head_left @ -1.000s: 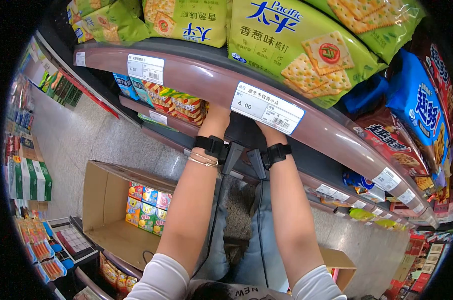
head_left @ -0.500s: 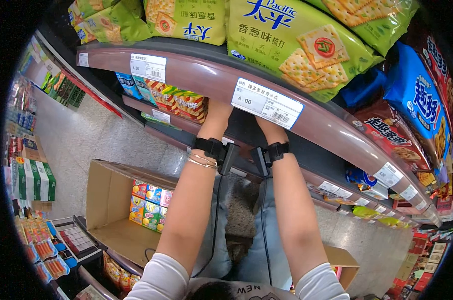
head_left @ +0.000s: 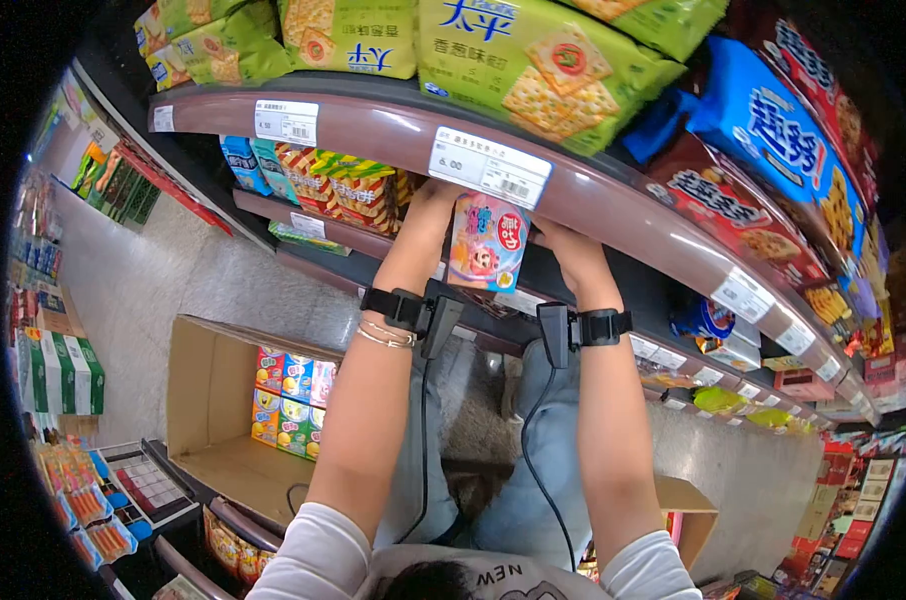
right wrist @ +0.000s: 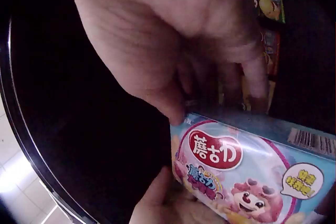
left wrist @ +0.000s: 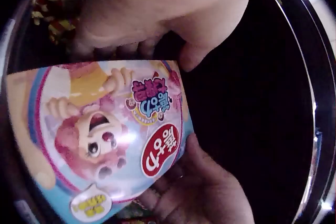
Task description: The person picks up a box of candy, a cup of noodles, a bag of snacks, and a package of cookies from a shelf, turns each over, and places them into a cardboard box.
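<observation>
A pink and light-blue snack box (head_left: 488,245) is held between both hands at the shelf opening, its cartoon front showing. My left hand (head_left: 431,208) grips one side; in the left wrist view that hand (left wrist: 168,11) has its thumb at the box's (left wrist: 105,134) edge and fingers partly hidden behind. My right hand (head_left: 575,250) grips the opposite side. In the right wrist view the right hand (right wrist: 178,35) has its thumb at a corner of the box (right wrist: 252,166) and fingers bent behind it. Left fingers (right wrist: 173,208) show along the lower edge.
Green cracker packs (head_left: 543,70) lie on the shelf above, behind a curved edge (head_left: 373,133) with price tags. Striped snack bags (head_left: 358,195) stand left of the hands. A cardboard carton (head_left: 213,400) with colourful boxes (head_left: 291,395) is at lower left. More boxes (right wrist: 270,50) sit deeper in the shelf.
The pink and light-blue box has come into view below the price tag, between the hands. My wrists have moved apart, and the upper shelf has shifted left and up in the head view.
</observation>
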The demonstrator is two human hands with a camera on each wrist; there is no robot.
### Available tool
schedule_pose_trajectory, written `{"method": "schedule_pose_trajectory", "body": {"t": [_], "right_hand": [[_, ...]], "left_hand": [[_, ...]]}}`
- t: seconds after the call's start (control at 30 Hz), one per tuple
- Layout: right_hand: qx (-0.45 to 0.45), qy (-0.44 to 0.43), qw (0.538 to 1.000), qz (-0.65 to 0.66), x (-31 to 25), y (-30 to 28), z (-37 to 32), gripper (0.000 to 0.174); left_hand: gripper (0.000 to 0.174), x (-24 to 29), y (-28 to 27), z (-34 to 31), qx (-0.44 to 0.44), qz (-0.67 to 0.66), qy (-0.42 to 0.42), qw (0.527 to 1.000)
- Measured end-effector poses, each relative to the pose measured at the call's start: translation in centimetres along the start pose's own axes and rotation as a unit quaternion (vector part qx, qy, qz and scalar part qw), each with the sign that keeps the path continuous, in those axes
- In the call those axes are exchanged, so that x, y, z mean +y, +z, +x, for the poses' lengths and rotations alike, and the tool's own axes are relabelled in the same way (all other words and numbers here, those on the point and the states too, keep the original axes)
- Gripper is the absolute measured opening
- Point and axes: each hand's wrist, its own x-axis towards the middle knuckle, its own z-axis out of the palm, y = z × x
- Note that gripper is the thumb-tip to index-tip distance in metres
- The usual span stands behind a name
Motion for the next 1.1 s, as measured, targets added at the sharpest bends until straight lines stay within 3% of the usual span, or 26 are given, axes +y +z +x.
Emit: {"method": "schedule_pose_trajectory", "body": {"t": [0.07, 0.17, 0.3, 0.43, 0.6, 0.7, 0.87, 1.1], "right_hand": [[-0.025, 0.058, 0.996, 0.059, -3.1, -0.2, -2.6, 0.033], [-0.035, 0.023, 0.993, 0.106, -4.2, -0.5, -4.6, 0.027], [-0.019, 0.052, 0.992, 0.113, -3.8, -1.4, -6.6, 0.045], [-0.049, 0.087, 0.988, 0.119, -3.8, -2.2, -8.3, 0.055], [-0.128, 0.103, 0.985, 0.050, -2.9, -4.0, -9.7, 0.061], [-0.113, 0.127, 0.983, 0.065, -2.7, -5.1, -9.6, 0.060], [-0.050, 0.082, 0.991, 0.090, -2.8, -6.2, -8.2, 0.059], [-0.040, 0.041, 0.991, 0.120, -3.3, -5.8, -7.9, 0.063]], "left_hand": [[0.037, -0.2, 0.3, -0.6, -0.074, -0.051, -0.016, 0.996], [0.040, -0.7, 1.8, -1.9, -0.100, -0.047, -0.039, 0.993], [0.051, -1.6, 2.0, -4.0, -0.137, 0.077, -0.070, 0.985], [0.051, -1.9, 2.3, -6.0, -0.096, 0.051, -0.062, 0.992], [0.050, -2.4, 1.8, -5.9, -0.004, -0.111, -0.079, 0.991], [0.050, -2.0, 1.1, -5.2, -0.050, -0.063, -0.079, 0.994], [0.053, -1.0, 0.5, -5.1, -0.200, 0.229, -0.048, 0.951], [0.039, -0.6, 2.2, -5.5, -0.180, 0.129, -0.114, 0.968]]}}
